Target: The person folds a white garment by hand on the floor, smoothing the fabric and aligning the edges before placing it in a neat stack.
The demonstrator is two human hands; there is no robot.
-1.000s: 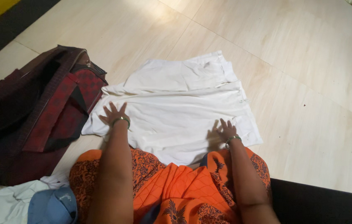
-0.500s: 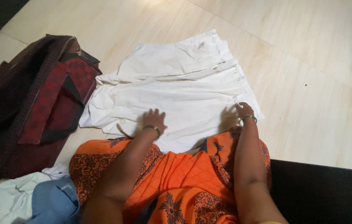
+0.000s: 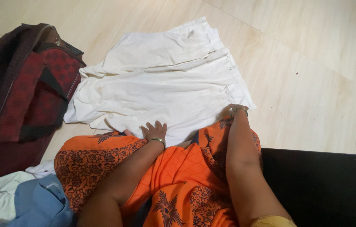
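Your left hand point(image 3: 155, 130) lies flat on the near edge of the white garment point(image 3: 161, 90), fingers point(image 3: 157, 125) spread and released, palm down on the cloth just beyond your orange patterned clothing point(image 3: 144, 176). Your right hand point(image 3: 233, 110) sits at the garment's near right corner; the wrist and bangle show, but the fingers are tucked out of sight at the cloth's edge, so you cannot tell from here whether they pinch the fabric or only rest on it.

The white garment is spread on the tiled floor point(image 3: 312, 75) straight ahead of you, its far half folded over with a banded edge on the right, its left edge rumpled beside the dark red checked cloth point(image 3: 22, 96). A pale blue and white bundle point(image 3: 26, 201) lies near your left knee.

By the look of it, you are in the flattening-and-folding stage, both hands working the near hem. The next move seems to call for a firm hold on both near corners and an even lift, so the cloth stays smooth; the creased left side would likely want straightening first.
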